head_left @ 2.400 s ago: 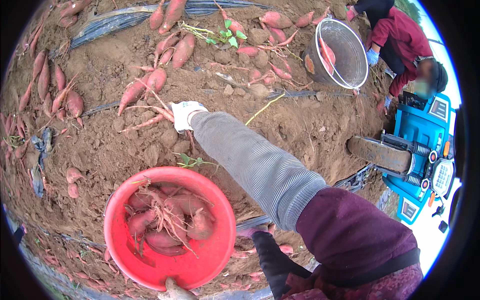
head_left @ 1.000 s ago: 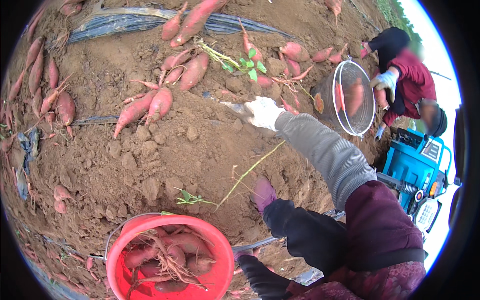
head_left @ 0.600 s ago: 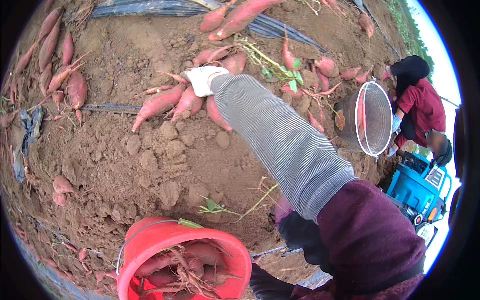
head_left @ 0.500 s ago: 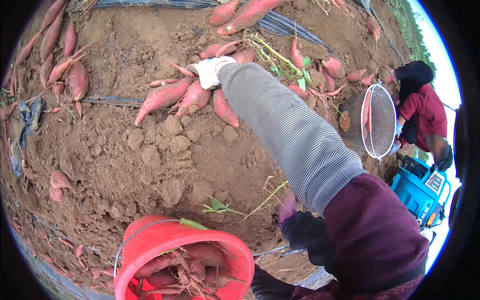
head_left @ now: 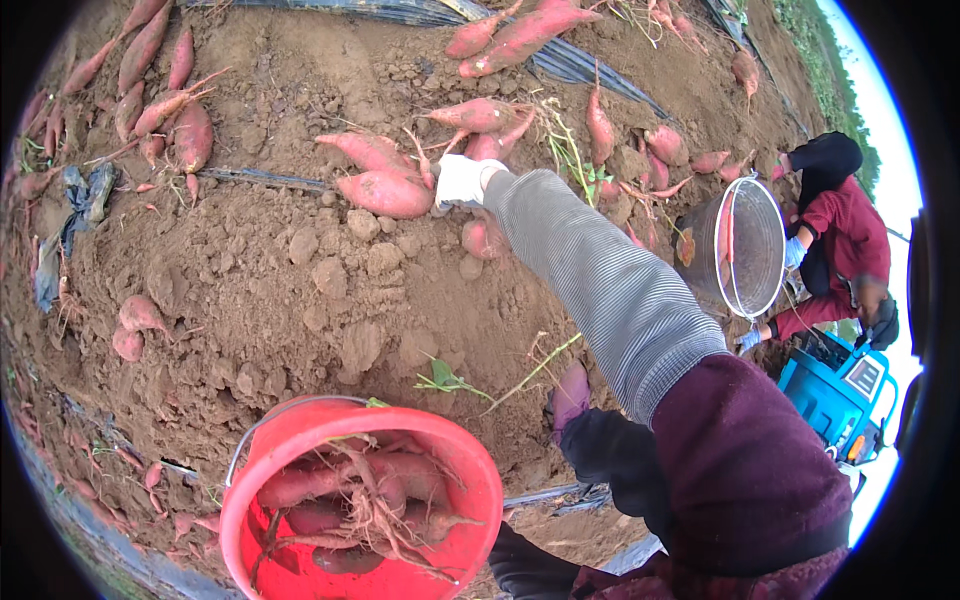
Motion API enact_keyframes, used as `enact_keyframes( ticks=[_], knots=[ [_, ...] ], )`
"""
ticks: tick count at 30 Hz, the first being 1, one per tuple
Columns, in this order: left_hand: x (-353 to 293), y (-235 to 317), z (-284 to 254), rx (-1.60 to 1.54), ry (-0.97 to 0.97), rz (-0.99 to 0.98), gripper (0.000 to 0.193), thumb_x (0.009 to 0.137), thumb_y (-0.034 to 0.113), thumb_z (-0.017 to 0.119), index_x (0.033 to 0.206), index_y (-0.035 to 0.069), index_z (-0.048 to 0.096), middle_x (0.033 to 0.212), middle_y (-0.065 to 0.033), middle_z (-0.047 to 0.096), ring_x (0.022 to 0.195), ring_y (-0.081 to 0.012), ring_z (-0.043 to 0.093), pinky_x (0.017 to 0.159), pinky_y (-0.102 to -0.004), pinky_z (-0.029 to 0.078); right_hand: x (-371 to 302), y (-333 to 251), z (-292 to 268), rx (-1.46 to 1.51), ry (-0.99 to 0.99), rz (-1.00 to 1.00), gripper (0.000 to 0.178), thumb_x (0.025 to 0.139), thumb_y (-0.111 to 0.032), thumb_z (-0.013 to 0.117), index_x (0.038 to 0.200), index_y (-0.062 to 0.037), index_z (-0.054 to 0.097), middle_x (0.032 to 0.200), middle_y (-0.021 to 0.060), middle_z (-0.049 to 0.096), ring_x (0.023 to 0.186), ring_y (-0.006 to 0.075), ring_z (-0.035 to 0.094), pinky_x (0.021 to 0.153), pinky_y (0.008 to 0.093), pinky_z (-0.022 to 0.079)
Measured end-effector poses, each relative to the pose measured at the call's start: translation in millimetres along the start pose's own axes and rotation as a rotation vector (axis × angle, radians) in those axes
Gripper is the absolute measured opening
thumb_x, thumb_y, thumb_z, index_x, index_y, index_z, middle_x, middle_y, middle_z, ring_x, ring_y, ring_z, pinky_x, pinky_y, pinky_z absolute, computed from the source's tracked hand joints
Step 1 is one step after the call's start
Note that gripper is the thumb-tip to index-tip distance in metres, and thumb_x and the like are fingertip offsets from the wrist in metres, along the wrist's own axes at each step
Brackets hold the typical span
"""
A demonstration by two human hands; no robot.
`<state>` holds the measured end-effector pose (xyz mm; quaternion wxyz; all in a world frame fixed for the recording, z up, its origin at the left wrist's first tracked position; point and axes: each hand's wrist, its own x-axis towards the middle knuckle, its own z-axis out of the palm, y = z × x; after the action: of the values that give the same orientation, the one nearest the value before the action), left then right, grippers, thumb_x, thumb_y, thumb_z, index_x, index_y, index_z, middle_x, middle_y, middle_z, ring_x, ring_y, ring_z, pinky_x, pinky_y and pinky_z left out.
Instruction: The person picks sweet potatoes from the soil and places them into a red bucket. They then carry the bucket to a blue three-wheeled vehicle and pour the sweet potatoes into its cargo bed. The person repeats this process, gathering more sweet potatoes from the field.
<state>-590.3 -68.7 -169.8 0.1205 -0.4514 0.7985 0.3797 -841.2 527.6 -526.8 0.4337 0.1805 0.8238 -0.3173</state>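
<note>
– Where to look for the right hand (head_left: 462, 183)?
– Find in a white glove, low over the soil (head_left: 430, 300), at the end of a plump sweet potato (head_left: 385, 195).
– Spread wide, or closed on something?
– Cannot tell; seen from the back, with fingertips hidden.
– And around the glove?
– Note a second sweet potato (head_left: 482, 238) just below, partly under the striped sleeve (head_left: 600, 280), and a cluster of sweet potatoes (head_left: 476, 114) just above.
– And nearer the bottom edge?
– See a red bucket (head_left: 305, 423) with a rooty pile (head_left: 392, 490) inside.
– Off to the right?
– Look for a grey bucket (head_left: 706, 260) beside a crouching co-worker (head_left: 850, 225), with a blue machine (head_left: 825, 390) near.
</note>
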Motion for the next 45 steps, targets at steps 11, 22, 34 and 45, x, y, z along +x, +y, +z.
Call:
enact_keyframes(
  ticks=[11,22,34,45],
  knots=[
    [-8.9,24.9,41.5,-0.043,0.037,0.303,0.024,0.082,-0.002,0.059,0.106,-0.005,0.061,0.098,-0.012,0.064,0.08,-0.0185,0.058,0.067,-0.0352,0.051,-236.1,-30.0,52.5,0.804,0.322,0.006,0.014,0.089,-0.014,0.074,0.099,-0.0044,0.073,0.083,0.0043,0.068,0.071,0.0113,0.06,0.063,0.0303,0.052],
    [22.8,3.9,39.3,0.472,-0.004,1.143,0.019,0.082,0.005,0.058,0.064,0.001,0.054,0.053,-0.0121,0.051,0.053,-0.0299,0.054,0.055,-0.0431,0.041,-512.7,-224.8,106.4,1.515,0.163,-0.494,0.038,0.089,-0.025,0.076,0.119,-0.0033,0.067,0.088,0.0031,0.067,0.058,0.0029,0.05,0.048,0.0185,0.037],
    [25.0,13.3,22.6,0.232,-0.077,0.748,0.026,0.081,0.019,0.059,0.08,-0.006,0.067,0.08,-0.0265,0.068,0.079,-0.0434,0.067,0.074,-0.0526,0.05,-405.8,-208.8,286.7,0.668,0.445,-0.133,0.057,0.082,-0.027,0.078,0.125,0.003,0.056,0.119,0.0199,0.069,0.107,0.0328,0.069,0.092,0.04,0.056],
    [23.3,11.0,29.3,0.148,-0.104,0.734,0.019,0.078,0.012,0.062,0.083,-0.006,0.066,0.074,-0.023,0.068,0.07,-0.0398,0.066,0.068,-0.0486,0.051,-450.2,-290.3,200.4,1.473,0.838,-0.542,0.016,0.085,-0.008,0.078,0.095,-0.0014,0.068,0.074,0.0004,0.065,0.06,0.0062,0.055,0.053,0.0244,0.045]
  ],
)
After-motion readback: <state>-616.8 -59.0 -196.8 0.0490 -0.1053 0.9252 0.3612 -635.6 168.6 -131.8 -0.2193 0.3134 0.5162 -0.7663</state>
